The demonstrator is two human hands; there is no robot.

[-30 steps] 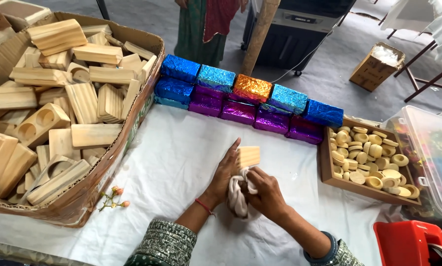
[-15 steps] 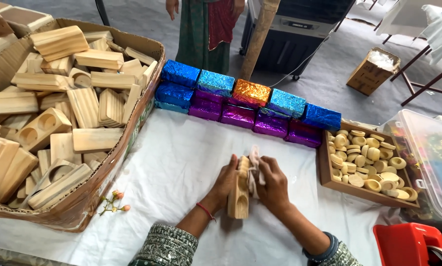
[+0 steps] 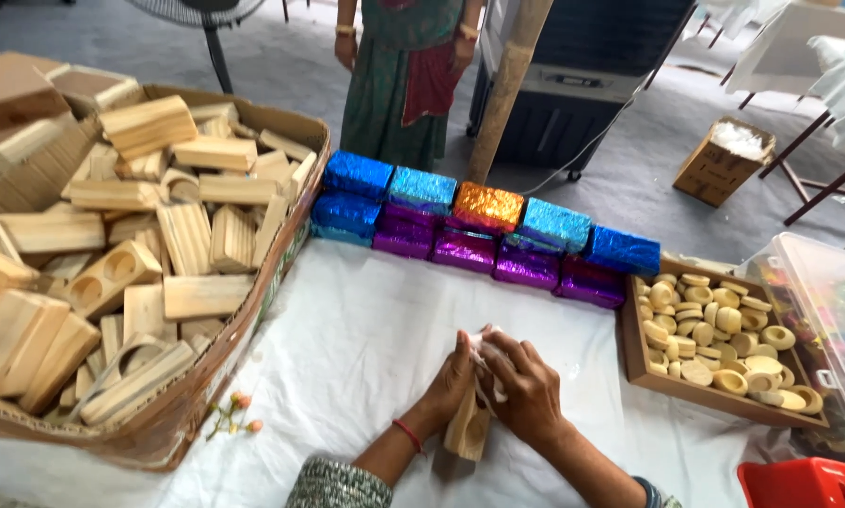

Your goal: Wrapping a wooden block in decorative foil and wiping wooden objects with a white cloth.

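Head view: left hand and right hand both clasp an upright wooden block with a white cloth, near the table's front edge; it looks stiff, light, best held by its sides.

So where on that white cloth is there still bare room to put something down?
The widest bare patch of white cloth lies between the cardboard box of wooden blocks, the row of foil-wrapped boxes and the hands. A narrower strip runs between the right hand and the wooden tray of round pieces. The box and tray themselves are crowded.
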